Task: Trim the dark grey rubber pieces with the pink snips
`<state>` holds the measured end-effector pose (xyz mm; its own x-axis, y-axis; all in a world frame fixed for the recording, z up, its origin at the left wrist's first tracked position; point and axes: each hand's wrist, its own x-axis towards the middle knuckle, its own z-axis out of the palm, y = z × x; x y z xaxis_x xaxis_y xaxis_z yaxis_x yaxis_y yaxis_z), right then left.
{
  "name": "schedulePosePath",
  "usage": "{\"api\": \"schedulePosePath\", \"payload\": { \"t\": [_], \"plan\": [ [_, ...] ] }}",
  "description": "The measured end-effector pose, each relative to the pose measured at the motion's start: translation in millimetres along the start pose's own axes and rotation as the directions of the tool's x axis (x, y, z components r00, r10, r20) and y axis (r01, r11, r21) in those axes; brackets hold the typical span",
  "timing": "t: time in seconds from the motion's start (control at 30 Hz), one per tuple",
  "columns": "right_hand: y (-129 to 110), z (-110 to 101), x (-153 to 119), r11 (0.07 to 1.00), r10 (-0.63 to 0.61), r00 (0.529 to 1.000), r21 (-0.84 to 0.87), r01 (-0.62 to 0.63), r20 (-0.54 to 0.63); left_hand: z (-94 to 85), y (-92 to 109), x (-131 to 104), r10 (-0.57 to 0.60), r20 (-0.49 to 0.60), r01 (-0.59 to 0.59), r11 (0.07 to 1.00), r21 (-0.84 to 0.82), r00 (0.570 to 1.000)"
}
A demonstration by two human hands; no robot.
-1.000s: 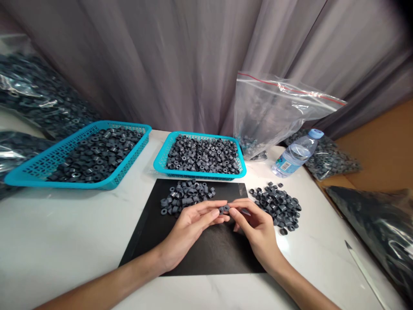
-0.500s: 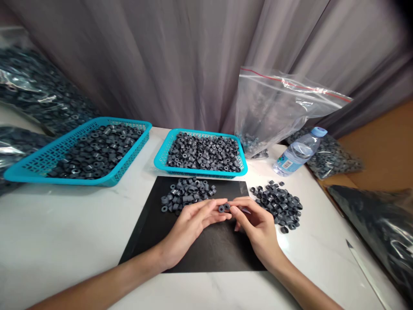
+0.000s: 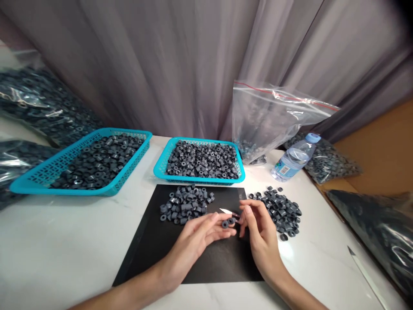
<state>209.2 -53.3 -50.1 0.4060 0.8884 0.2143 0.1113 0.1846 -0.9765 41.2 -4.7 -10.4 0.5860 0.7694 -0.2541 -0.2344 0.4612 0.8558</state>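
1. Rings (image 3: 225,224): uniform dark grey.
2. Pointed tool (image 3: 225,211): pale tip.
3. Left basket (image 3: 80,192): turquoise, openwork lattice pattern.
4. Middle basket (image 3: 200,179): matching turquoise, patterned alike.
5. Mat (image 3: 222,267): plain black.
6. Table (image 3: 80,241): white, faint grey marble veining.
7. Curtain (image 3: 167,64): muted purplish grey.
8. Zip bag (image 3: 258,116): clear, red top line.
9. Bottle (image 3: 297,153): clear, light-blue cap (image 3: 312,137), blue label (image 3: 286,168).

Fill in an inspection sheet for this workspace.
Surface: white marbled table with a black mat on it.
Work items: one ring heap on the mat, another heap mostly right of it; more rings in the left blue basket and right blue basket.
Clutter: labelled bottle, clear zip bag, slim pointed strip.
Hands: left hand holds two dark rings; right hand holds a pointed tool.
Cables: nothing seen.
Surroundings: grey curtain behind, brown board at right.
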Motion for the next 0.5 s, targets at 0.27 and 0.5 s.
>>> {"api": "schedulePosePath", "payload": {
  "t": [0.27,0.5],
  "plan": [
    [2,2,1,1.000,-0.018,1.000,0.000,0.018,0.013,4.3,81,73,0.532,0.272,-0.497,0.340,0.799,0.802],
    [-4,0,0,0.986,-0.096,0.990,-0.126,0.109,0.108,-15.9,82,57,0.451,0.489,-0.473,-0.157,0.867,0.746]
  ]
}}
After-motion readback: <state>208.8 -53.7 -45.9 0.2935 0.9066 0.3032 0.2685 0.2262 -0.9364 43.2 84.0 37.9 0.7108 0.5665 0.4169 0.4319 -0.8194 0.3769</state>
